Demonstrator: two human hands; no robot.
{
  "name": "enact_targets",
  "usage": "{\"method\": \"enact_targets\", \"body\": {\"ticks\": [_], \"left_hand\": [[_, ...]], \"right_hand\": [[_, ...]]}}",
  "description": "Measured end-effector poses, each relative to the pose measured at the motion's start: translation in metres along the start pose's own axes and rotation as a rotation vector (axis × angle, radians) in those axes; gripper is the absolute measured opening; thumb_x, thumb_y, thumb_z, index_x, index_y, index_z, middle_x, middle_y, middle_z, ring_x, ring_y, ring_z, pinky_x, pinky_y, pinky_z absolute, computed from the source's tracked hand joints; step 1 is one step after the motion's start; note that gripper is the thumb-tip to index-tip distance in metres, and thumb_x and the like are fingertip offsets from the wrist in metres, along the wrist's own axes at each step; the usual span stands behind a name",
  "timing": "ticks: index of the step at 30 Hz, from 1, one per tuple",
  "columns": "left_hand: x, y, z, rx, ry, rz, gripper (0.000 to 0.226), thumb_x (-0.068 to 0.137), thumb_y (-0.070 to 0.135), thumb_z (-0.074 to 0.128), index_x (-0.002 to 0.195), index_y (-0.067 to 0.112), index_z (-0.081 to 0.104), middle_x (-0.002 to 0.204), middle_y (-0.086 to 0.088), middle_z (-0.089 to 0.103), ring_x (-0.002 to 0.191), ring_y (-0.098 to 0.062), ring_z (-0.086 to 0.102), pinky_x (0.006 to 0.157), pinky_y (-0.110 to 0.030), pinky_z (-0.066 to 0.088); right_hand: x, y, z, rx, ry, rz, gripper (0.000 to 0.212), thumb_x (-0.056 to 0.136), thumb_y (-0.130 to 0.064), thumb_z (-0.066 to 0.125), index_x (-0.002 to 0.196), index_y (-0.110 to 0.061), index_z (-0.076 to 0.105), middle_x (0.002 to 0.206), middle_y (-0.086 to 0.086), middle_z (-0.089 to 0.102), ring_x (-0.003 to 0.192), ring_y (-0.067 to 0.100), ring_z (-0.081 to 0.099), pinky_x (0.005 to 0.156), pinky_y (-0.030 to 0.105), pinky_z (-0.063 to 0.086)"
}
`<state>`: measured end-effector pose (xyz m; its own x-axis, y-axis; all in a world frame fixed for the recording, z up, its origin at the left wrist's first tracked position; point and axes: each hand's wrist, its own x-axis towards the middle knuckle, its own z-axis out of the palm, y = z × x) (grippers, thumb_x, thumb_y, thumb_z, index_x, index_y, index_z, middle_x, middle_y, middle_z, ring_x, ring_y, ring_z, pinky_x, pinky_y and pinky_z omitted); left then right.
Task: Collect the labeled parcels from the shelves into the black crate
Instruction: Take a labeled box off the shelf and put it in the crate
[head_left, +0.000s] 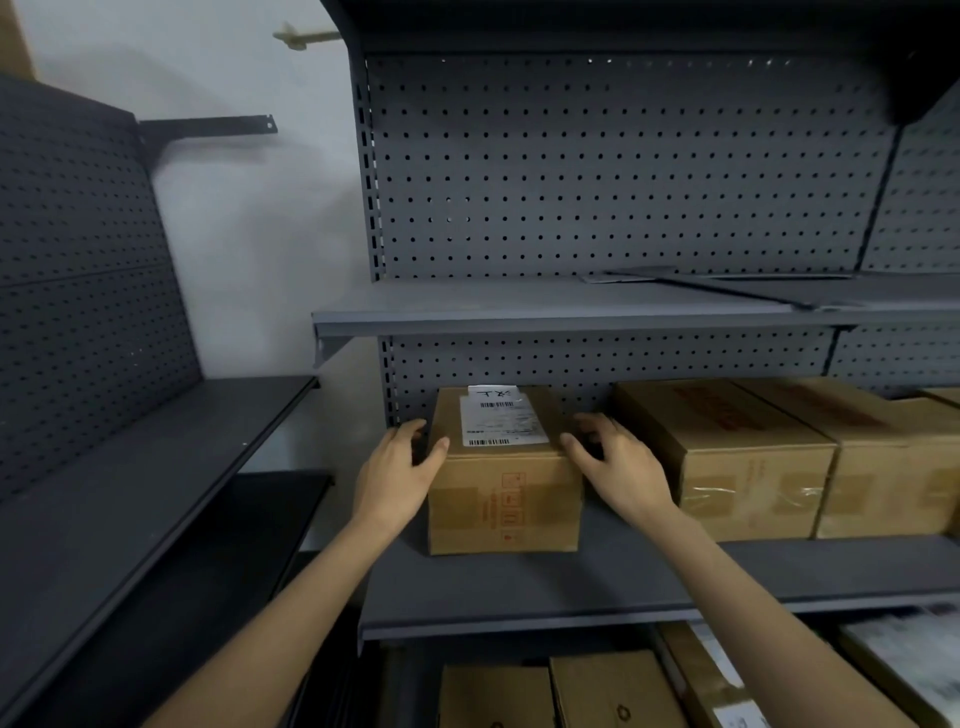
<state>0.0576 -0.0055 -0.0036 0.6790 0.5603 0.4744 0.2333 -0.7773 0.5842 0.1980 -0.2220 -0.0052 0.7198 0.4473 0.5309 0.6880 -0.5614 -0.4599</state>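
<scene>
A brown cardboard parcel (501, 499) with a white shipping label (500, 423) on its top stands on the middle grey shelf (597, 587). My left hand (397, 473) is against the parcel's left side, thumb on the top edge. At the parcel's right top corner lies my right hand (615, 462), fingers spread. Neither hand has lifted it; the box rests flat on the shelf. The black crate is not in view.
Two larger cardboard boxes (748, 457) stand to the right on the same shelf, close to my right hand. More boxes (613, 691) fill the shelf below. A flat grey item (639, 275) lies on the upper shelf. Dark shelving (130, 493) stands to the left.
</scene>
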Motion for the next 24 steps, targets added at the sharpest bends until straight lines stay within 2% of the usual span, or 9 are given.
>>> {"method": "enact_targets", "body": {"ticks": [3,6,9,12,15,24], "left_hand": [[-0.007,-0.001,0.002,-0.078,0.017,0.013,0.044,0.091,0.044,0.049,0.127,0.02,0.053,0.124,-0.001,0.057,0.107,-0.019,0.056,0.087,-0.034,0.047],[-0.022,-0.001,0.0,-0.159,0.059,0.054,0.041,0.09,0.042,0.052,0.125,0.022,0.054,0.119,0.004,0.057,0.105,-0.015,0.057,0.086,-0.036,0.05],[-0.044,-0.003,-0.004,-0.219,0.109,0.133,0.04,0.089,0.039,0.055,0.126,0.024,0.053,0.113,0.012,0.053,0.1,-0.006,0.056,0.084,-0.031,0.05],[-0.062,-0.009,-0.008,-0.213,0.132,0.226,0.044,0.088,0.04,0.057,0.128,0.022,0.051,0.112,0.013,0.052,0.099,-0.004,0.056,0.081,-0.027,0.05],[-0.072,-0.013,-0.01,-0.191,0.132,0.275,0.055,0.085,0.052,0.05,0.13,0.021,0.049,0.115,0.011,0.052,0.101,-0.004,0.055,0.08,-0.026,0.05],[-0.09,-0.017,-0.012,-0.186,0.149,0.315,0.059,0.082,0.053,0.049,0.131,0.02,0.048,0.115,0.014,0.049,0.101,-0.002,0.054,0.079,-0.023,0.049]], "right_hand": [[-0.003,0.0,0.0,0.052,-0.048,0.038,0.047,0.093,-0.05,0.047,0.13,-0.021,0.052,0.123,0.001,0.061,0.108,0.018,0.059,0.084,0.038,0.051],[-0.019,0.0,-0.003,0.103,-0.012,0.013,0.046,0.093,-0.05,0.047,0.13,-0.023,0.053,0.123,-0.002,0.059,0.106,0.014,0.058,0.08,0.032,0.051],[-0.04,-0.001,-0.007,0.22,0.027,-0.027,0.049,0.089,-0.052,0.049,0.131,-0.026,0.052,0.119,-0.007,0.057,0.107,0.009,0.056,0.081,0.029,0.05],[-0.061,-0.002,-0.007,0.304,0.065,-0.06,0.057,0.084,-0.059,0.047,0.133,-0.029,0.05,0.118,-0.012,0.055,0.107,0.007,0.054,0.083,0.029,0.05],[-0.072,-0.001,-0.005,0.303,0.094,-0.086,0.057,0.086,-0.058,0.049,0.135,-0.03,0.048,0.119,-0.013,0.054,0.108,0.009,0.054,0.086,0.035,0.051],[-0.088,0.002,-0.004,0.28,0.115,-0.114,0.062,0.084,-0.063,0.046,0.138,-0.032,0.044,0.124,-0.012,0.053,0.112,0.012,0.052,0.09,0.035,0.049]]}}
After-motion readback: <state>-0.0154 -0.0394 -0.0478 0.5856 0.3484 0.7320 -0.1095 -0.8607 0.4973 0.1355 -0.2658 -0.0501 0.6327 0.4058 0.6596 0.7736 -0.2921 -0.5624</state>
